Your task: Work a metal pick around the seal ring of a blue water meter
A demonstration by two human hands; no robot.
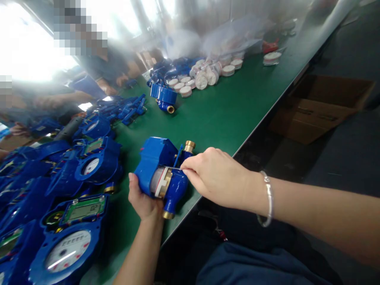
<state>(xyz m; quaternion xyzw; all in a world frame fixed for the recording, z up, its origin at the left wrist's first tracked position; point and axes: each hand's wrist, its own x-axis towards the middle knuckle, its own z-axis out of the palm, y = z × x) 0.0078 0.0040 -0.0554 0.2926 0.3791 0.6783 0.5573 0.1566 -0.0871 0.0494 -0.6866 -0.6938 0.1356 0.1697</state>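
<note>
Green table [231, 107] edge | left hand [142, 200], right hand [215, 176] hold meter [162, 170]

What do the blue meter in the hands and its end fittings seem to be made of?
The blue meter, held by the left hand and touched by the right hand: probably painted metal or plastic, smooth and glossy. Its end fittings: likely brass, yellow and shiny.

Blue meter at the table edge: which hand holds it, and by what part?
The left hand cups the meter from below, at its body. The right hand pinches near its top.
</note>
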